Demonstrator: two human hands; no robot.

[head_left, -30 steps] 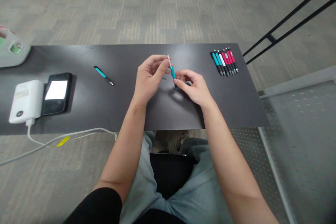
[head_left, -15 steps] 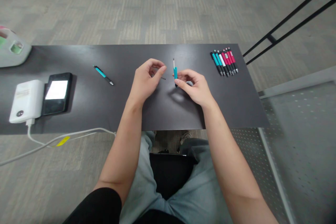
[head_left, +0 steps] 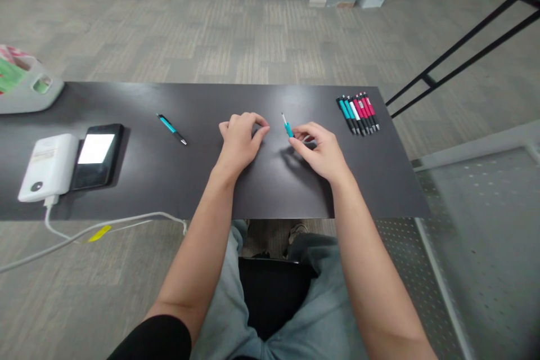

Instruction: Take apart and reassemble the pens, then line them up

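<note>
My right hand [head_left: 317,146] pinches the lower end of a teal pen barrel [head_left: 288,129] between thumb and fingertips. A thin whitish refill [head_left: 284,117] sticks up from the barrel's far end, which tilts to the left. To the left, my left hand [head_left: 241,139] is held over the table with thumb and forefinger nearly together. Its palm faces down, so anything between those fingers is hidden. Further left lies a whole teal and black pen [head_left: 171,129], touched by neither hand.
A row of teal, white and red pens [head_left: 358,115] lies at the right of the dark table [head_left: 202,191]. On the left are a black phone-like device [head_left: 98,156], a white power bank [head_left: 49,167] with a cable [head_left: 126,217], and a white plastic basket [head_left: 46,93].
The barrel has gone from upright to leaning left in my right hand. A small dark piece that showed at my left fingers is out of sight. The camera view has tilted up slightly.
</note>
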